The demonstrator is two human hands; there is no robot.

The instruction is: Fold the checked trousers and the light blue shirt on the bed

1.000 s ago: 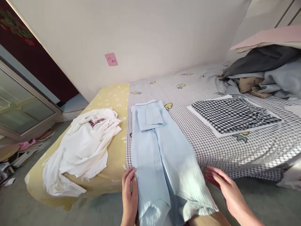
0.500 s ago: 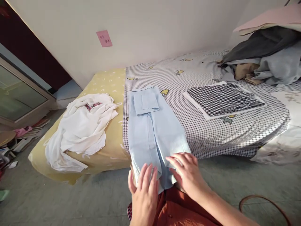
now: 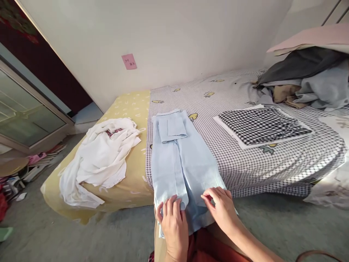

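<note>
A light blue garment [image 3: 166, 160] lies lengthwise on the bed, its far part folded over into a small rectangle, its near end hanging over the front edge. My left hand [image 3: 173, 216] is at the lower left of the garment, fingers curled onto the cloth and pinching its edge. On the lower right part, my right hand [image 3: 220, 207] has thumb and forefinger pressed together on the fabric. Beyond the hands, the two front panels of the garment part slightly along the middle.
A crumpled white garment [image 3: 100, 156] rests on the yellow sheet [image 3: 133, 105] at left. Right of the blue garment is a folded black-and-white checked cloth [image 3: 261, 125]. Piled clothes [image 3: 308, 76] stand at the far right. Clutter [image 3: 29, 167] covers the floor at left.
Both hands have gone from spread fingers to closed ones on the near end of the blue garment. The view has tilted up a little, so the bed sits lower in the picture.
</note>
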